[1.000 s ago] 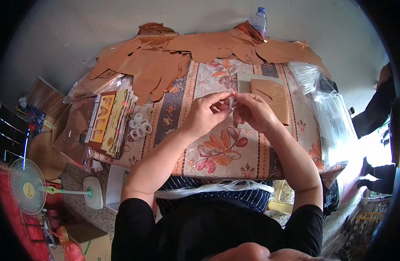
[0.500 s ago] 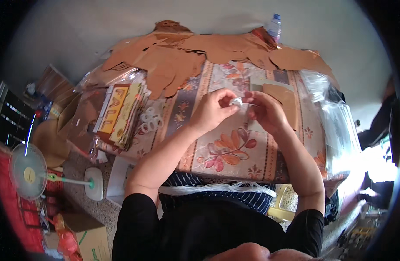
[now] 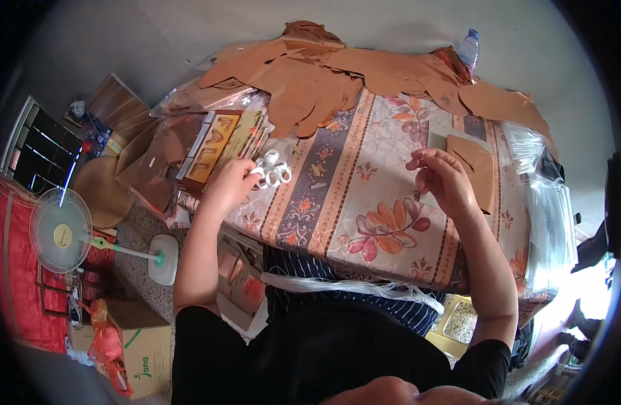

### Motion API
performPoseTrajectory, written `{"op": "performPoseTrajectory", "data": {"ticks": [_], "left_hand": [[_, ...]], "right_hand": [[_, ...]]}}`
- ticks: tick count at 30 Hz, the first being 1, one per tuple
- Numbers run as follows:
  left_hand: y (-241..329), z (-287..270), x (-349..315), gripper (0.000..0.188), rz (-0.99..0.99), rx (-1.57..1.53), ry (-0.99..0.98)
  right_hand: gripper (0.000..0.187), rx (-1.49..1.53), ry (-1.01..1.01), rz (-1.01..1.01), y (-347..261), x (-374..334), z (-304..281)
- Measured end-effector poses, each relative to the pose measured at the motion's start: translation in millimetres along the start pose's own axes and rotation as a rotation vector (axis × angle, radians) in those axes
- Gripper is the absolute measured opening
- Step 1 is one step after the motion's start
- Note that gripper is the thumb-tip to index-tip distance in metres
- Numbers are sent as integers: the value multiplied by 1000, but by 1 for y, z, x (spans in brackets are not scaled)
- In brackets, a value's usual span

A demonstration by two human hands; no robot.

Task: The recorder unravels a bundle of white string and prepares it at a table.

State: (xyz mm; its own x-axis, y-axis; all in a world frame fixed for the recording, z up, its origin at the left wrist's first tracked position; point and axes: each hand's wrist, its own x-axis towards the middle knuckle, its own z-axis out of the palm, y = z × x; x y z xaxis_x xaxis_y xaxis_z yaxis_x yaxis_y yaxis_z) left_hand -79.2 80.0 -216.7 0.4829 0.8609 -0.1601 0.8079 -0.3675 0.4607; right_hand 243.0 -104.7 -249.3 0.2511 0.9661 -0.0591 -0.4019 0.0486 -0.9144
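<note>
On the left of the table, my left hand [image 3: 235,183] reaches beside a cluster of small white rings [image 3: 273,170]. Its thumb and fingers are closed at the near left edge of the cluster, on one of the rings. My right hand [image 3: 447,181] hovers over the right half of the table, near a tan leather-like piece [image 3: 474,169] with a slit. Its fingers are curled in toward the thumb; whatever is in them, if anything, is too small to make out. Across my lap lies a bundle of white strands [image 3: 351,290].
A flowered cloth [image 3: 385,226] covers the table. Brown cut sheets [image 3: 405,74] and a plastic bottle [image 3: 469,48] line the far edge. Stacked printed cards [image 3: 219,145] lie left, clear plastic bags [image 3: 548,223] right. A fan [image 3: 62,233] and a cardboard box [image 3: 145,351] stand at left.
My left hand has moved from the middle, where it held a small white piece, left to the rings. My right hand has curled its fingers. The view has shifted, moving the table rightward.
</note>
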Motion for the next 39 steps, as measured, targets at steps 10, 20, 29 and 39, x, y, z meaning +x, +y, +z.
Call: {"op": "performPoseTrajectory", "data": {"ticks": [10, 20, 29, 39], "left_hand": [[-7, 4, -36, 20, 296, 111, 524], [-9, 118, -82, 17, 442, -202, -587], [-56, 226, -74, 12, 381, 132, -519], [-35, 200, -83, 10, 475, 25, -278]], "right_hand": [[18, -70, -34, -4, 8, -2, -4], [21, -139, -61, 5, 13, 3, -3], [20, -161, -91, 0, 13, -1, -5], [19, -269, -150, 49, 3, -7, 11]]}}
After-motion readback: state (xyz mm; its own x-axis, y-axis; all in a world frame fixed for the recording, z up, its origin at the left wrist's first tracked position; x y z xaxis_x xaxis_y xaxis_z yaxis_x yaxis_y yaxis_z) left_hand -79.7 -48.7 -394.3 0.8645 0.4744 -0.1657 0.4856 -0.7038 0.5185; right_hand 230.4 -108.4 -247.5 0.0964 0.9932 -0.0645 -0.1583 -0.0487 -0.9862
